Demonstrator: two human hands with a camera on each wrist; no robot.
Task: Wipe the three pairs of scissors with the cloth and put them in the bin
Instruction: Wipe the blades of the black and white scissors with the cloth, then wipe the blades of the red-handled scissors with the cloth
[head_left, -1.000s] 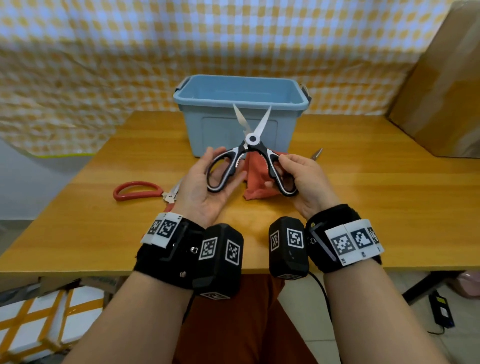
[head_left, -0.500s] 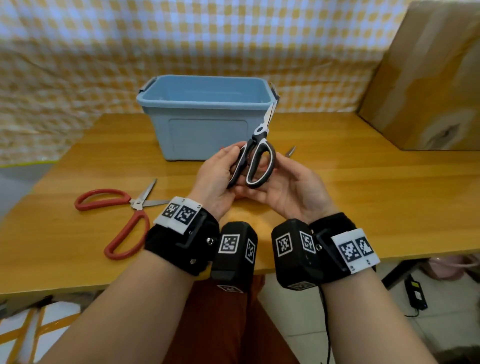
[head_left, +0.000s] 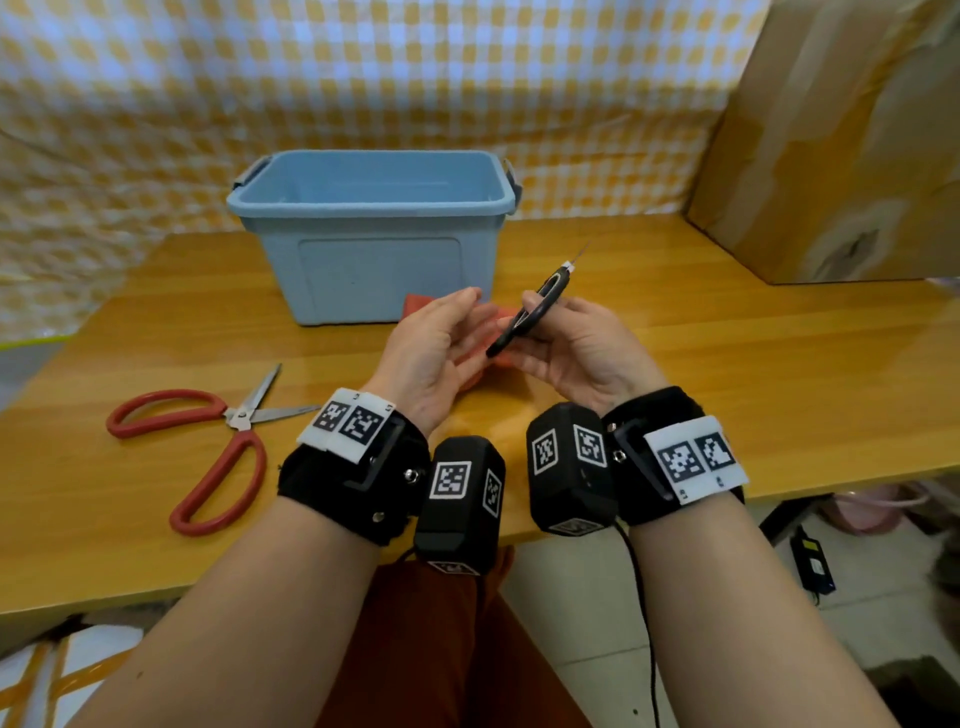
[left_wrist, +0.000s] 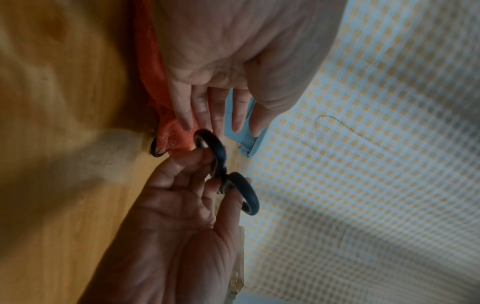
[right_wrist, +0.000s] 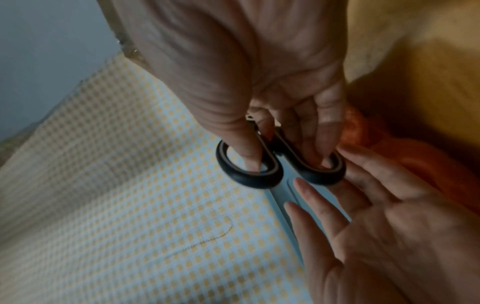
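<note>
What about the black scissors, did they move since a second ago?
Yes. The black scissors went right: from in front of the bin to beyond its right corner, held by the right hand.

**Three views, one pair of hands**

The head camera looks forward and down from above over the table (head_left: 727, 364), taking in both forearms, the blue bin (head_left: 371, 234) and the checked cloth backdrop (head_left: 415, 78). Each wrist camera sits close behind its own palm, looking along the fingers toward the opposite hand. All three views share the black-handled scissors (head_left: 524, 317) (left_wrist: 226, 174) (right_wrist: 275, 164), held between the left hand (head_left: 431, 353) and right hand (head_left: 576, 343).
</note>
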